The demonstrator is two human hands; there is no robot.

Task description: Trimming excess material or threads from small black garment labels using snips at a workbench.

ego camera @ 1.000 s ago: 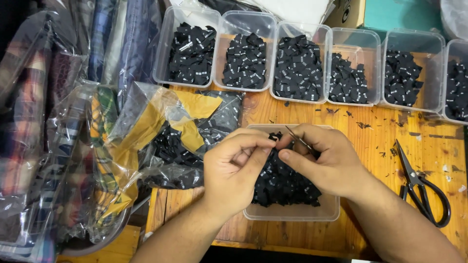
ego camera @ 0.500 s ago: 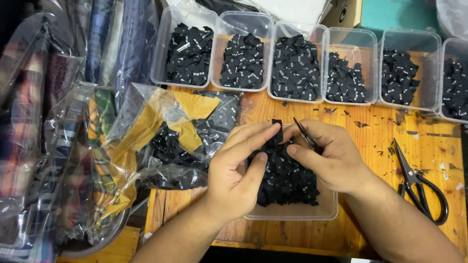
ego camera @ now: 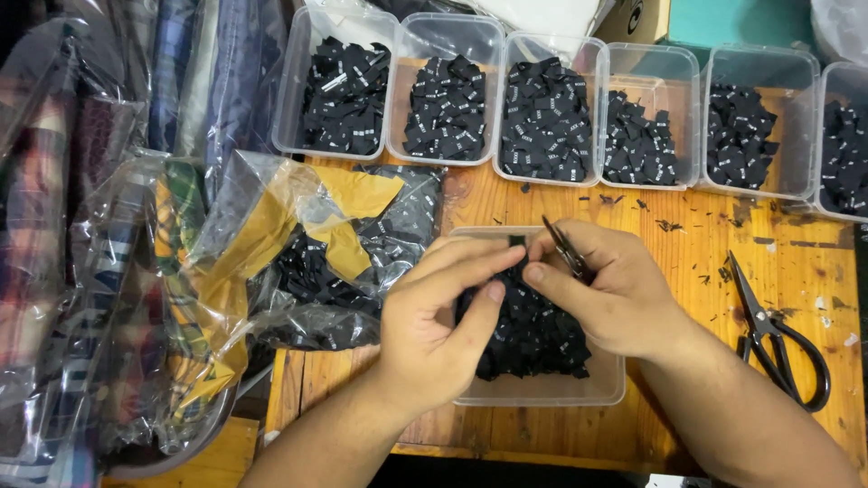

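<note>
My right hand [ego camera: 615, 298] grips a small pair of thread snips [ego camera: 565, 248], closed around their handles with the blades angled up and to the left; its thumb and forefinger also pinch toward the left hand. My left hand [ego camera: 443, 321] has thumb and fingertips brought together over a black woven label [ego camera: 515, 242], though the fingers hide most of it. Both grips work directly above a clear plastic tub [ego camera: 542, 393] heaped with more black labels [ego camera: 533, 334]. Judged by their look, these labels are very light, soft and floppy, so a fingertip pinch at one edge suits them; they would likely slide or flutter if held loosely. Left of the tub lies a crumpled clear bag [ego camera: 316, 253] holding further labels and yellow paper. A row of six clear tubs [ego camera: 556, 113] of sorted labels stands along the far side of the wooden counter [ego camera: 687, 235]. Black-handled scissors [ego camera: 773, 334] rest to the right, well apart from my hand. Bagged plaid fabric [ego camera: 81, 271] lies at far left.
</note>
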